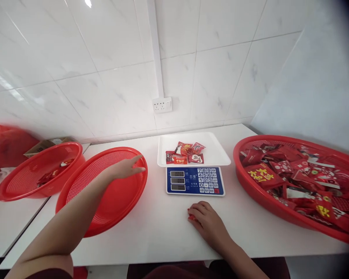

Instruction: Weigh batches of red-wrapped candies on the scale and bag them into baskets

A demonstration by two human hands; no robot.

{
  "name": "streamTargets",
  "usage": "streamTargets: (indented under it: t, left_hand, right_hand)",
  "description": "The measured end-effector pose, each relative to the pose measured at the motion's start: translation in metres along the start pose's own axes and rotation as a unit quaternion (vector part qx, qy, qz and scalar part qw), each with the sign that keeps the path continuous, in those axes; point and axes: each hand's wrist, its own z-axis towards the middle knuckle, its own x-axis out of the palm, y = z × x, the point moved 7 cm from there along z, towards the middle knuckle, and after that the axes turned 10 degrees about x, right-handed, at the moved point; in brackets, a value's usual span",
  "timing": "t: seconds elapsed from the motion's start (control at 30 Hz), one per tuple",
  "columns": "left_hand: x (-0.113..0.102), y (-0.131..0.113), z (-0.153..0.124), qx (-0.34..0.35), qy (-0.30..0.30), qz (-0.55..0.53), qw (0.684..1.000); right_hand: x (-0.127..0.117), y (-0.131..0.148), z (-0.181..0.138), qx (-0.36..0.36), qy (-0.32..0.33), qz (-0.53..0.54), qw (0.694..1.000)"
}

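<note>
The right hand [208, 224] rests on the white table [151, 236] with its fingers curled around a small red packet [193, 217], pinched at the fingertips and mostly covered by them, so that only bits of red show. This packet lies on the left side of the hand, low over the tabletop, just in front of the scale's blue keypad panel [194, 181] and apart from it. The left hand [126, 167] is released: its index finger and thumb point apart toward the scale, above the right-hand side of the middle red basket [113, 207]; whether it touches the rim I cannot tell

Behind the panel, beyond the right hand, a small cluster of red packets [186, 154] lies in the white tray [216, 155], grouped toward its left and middle, well apart from the packet in the grip. To the right of that hand stands a large red basket [267, 205] with many red wrapped packets [299, 182] heaped inside, some with yellow lettering. Farther left, beside the middle basket, another red basket [17, 186] holds a few dark red packets [54, 175], near a cardboard box [40, 147] and a red bag [8, 147]
</note>
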Motion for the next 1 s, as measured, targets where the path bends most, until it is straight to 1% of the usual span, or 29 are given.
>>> streamTargets:
  t: [0.03, 0.07, 0.13, 0.2, 0.3, 0.47, 0.5, 0.53, 0.63, 0.7, 0.77, 0.83, 0.93, 1.0]
  left_hand:
    - [0.008, -0.009, 0.004, 0.01, 0.032, -0.005, 0.999]
    - [0.014, -0.017, 0.007, 0.016, 0.051, -0.007, 0.999]
    - [0.019, -0.029, 0.013, 0.021, 0.065, -0.004, 0.998]
    - [0.02, -0.036, 0.019, 0.022, 0.07, -0.002, 0.997]
    - [0.016, -0.038, 0.028, 0.023, 0.083, 0.015, 0.996]
    - [0.003, -0.033, 0.034, 0.04, 0.111, 0.029, 0.993]
    - [-0.001, -0.034, 0.034, 0.046, 0.108, 0.035, 0.992]
    - [-0.005, -0.036, 0.035, 0.05, 0.094, 0.044, 0.993]
    - [-0.02, -0.051, 0.042, 0.06, -0.002, 0.071, 0.996]
    - [-0.021, -0.068, 0.052, 0.08, -0.047, 0.078, 0.993]
    - [-0.013, -0.085, 0.067, 0.109, -0.054, 0.079, 0.989]
    - [-0.003, -0.097, 0.084, 0.13, -0.047, 0.082, 0.987]
    - [0.008, -0.104, 0.105, 0.141, -0.04, 0.095, 0.985]
    - [0.011, -0.105, 0.115, 0.147, -0.048, 0.099, 0.983]
  right_hand:
    - [-0.003, -0.009, -0.003, 0.013, -0.009, 0.0, 1.0]
    - [-0.006, -0.02, -0.007, 0.03, -0.019, 0.0, 0.999]
    - [-0.012, -0.039, -0.013, 0.069, -0.036, 0.004, 0.997]
    - [-0.016, -0.052, -0.016, 0.101, -0.045, 0.012, 0.994]
    - [-0.018, -0.058, -0.018, 0.12, -0.045, 0.024, 0.991]
    - [-0.019, -0.057, -0.018, 0.116, -0.072, 0.032, 0.99]
    - [-0.019, -0.057, -0.018, 0.116, -0.077, 0.032, 0.99]
    - [-0.02, -0.057, -0.018, 0.116, -0.081, 0.032, 0.989]
    - [-0.02, -0.058, -0.017, 0.121, -0.081, 0.035, 0.989]
    - [-0.021, -0.058, -0.017, 0.126, -0.076, 0.037, 0.988]
    - [-0.02, -0.059, -0.016, 0.131, -0.072, 0.04, 0.988]
    - [-0.02, -0.059, -0.016, 0.136, -0.07, 0.045, 0.987]
    - [-0.021, -0.059, -0.017, 0.137, -0.07, 0.05, 0.987]
    - [-0.022, -0.058, -0.017, 0.134, -0.073, 0.054, 0.987]
